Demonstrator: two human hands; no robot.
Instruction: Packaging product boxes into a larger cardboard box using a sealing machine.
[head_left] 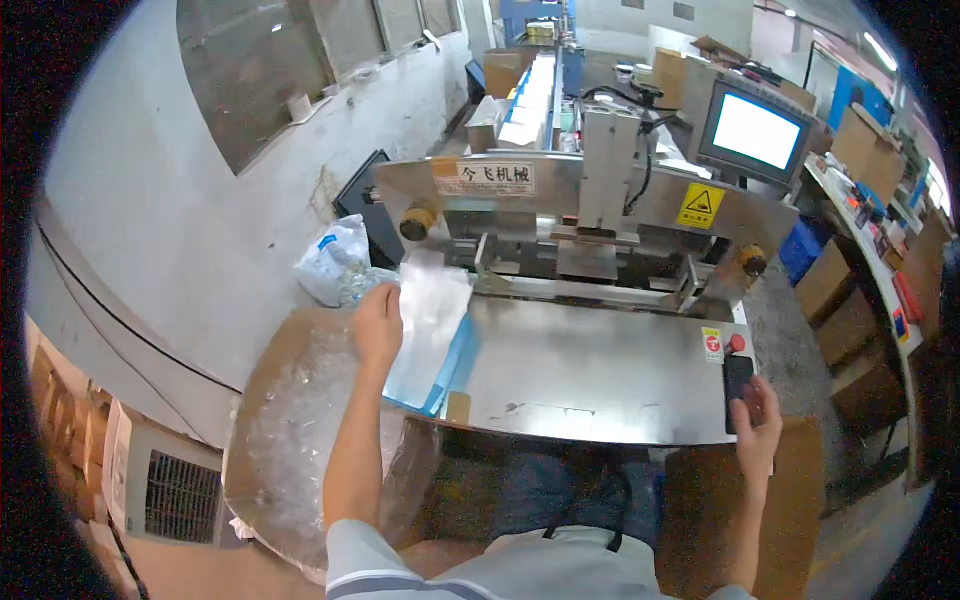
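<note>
White, thin and lightly creased, a stack of sheeting (pixel 432 318) is carried by a blue tray (pixel 464 362) at the left end of a metal surface (pixel 590 385); its upper edge is blurred, and its layers cannot be counted. Its left edge is met by the curled left hand (pixel 378 325), though whether the sheeting is pinched by the fingers cannot be told. By the right hand (pixel 757 415), loosely opened with bent fingers, one dark phone (pixel 738 385) is touched at the surface's right end. One tray is seen, and one small tan block (pixel 458 408) is set just beside its near corner. One red button (pixel 736 343) is placed just beyond the phone. Two yellowish knobs (pixel 417 222) are mounted on the machine (pixel 600 185) behind, where one yellow warning label (pixel 701 205) is stuck and one lit screen (pixel 757 130) is raised. To the left, one cardboard box (pixel 258 385) is filled with clear plastic (pixel 300 440), its pieces uncountable.
</note>
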